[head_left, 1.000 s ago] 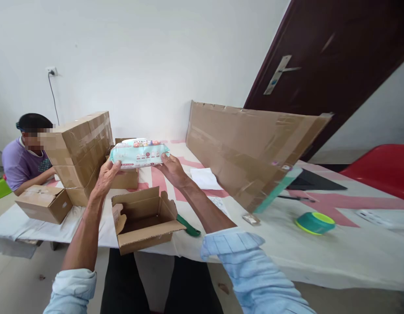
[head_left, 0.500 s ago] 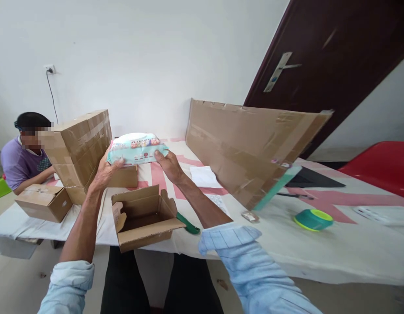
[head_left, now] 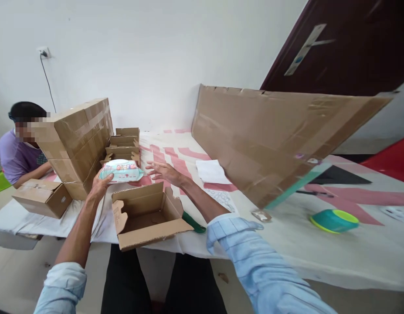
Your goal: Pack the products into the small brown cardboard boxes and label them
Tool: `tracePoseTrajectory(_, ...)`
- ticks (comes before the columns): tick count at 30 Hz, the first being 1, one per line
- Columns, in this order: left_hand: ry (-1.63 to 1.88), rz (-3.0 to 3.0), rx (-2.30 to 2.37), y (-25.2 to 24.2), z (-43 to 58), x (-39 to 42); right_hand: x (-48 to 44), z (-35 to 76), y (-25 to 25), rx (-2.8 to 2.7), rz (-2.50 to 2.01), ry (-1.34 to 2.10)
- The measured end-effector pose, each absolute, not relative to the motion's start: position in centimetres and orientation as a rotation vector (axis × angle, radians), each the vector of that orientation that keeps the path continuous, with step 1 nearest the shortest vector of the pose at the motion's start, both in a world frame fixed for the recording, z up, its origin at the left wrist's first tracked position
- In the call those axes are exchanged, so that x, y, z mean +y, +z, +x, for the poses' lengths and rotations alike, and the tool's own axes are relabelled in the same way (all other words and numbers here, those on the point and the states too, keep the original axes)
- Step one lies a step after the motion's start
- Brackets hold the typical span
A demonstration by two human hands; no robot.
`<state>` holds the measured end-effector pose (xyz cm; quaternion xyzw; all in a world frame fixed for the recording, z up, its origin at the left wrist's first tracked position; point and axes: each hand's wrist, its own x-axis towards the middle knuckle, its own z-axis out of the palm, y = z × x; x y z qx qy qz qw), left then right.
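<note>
My left hand (head_left: 102,183) grips the left end of a pack of wet wipes (head_left: 123,171), white on top and pale turquoise on its side. Beyond the pack's right end, my right hand (head_left: 165,172) holds nothing, its fingers stretched out and apart. Below both hands an open cardboard box (head_left: 152,237) stands near the table's front edge with its flaps up; I see nothing inside it. Several smaller open boxes (head_left: 123,141) stand in a row behind the wipes, the nearest partly hidden by the pack.
Stacked taped cartons (head_left: 80,144) and a closed box (head_left: 43,198) stand left, beside a person in purple (head_left: 17,159). A large cardboard sheet (head_left: 270,139) leans at right. A white paper (head_left: 212,171), a green strip (head_left: 193,223) and a teal tape roll (head_left: 334,221) lie on the table.
The wet wipes have moved lower and away from me, toward the row of boxes. My right hand has let go of the pack and opened; my left hand keeps hold. The view has shifted.
</note>
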<state>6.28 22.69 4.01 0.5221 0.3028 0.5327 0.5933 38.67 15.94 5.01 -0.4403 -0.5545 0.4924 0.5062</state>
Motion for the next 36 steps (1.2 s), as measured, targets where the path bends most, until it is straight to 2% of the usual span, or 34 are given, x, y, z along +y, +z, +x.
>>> tracePoseTrajectory(6,1.193,1.259,0.839,-0.2,5.7,23.6,16.0,38.4,1.7,-1.331,-1.126,1.207)
tracePoseTrajectory(18,1.197,1.389,0.878,-4.2,8.4,28.3,9.7,40.9,-1.0,-1.283,-1.219,1.167)
tracePoseTrajectory(25,1.349,1.373,0.901,-7.1,10.5,33.7,6.8,43.5,-3.1,-1.178,-1.309,1.097)
tracePoseTrajectory(36,1.420,1.390,0.953,-8.7,14.2,41.9,4.7,46.4,-8.3,-1.086,-1.529,0.865)
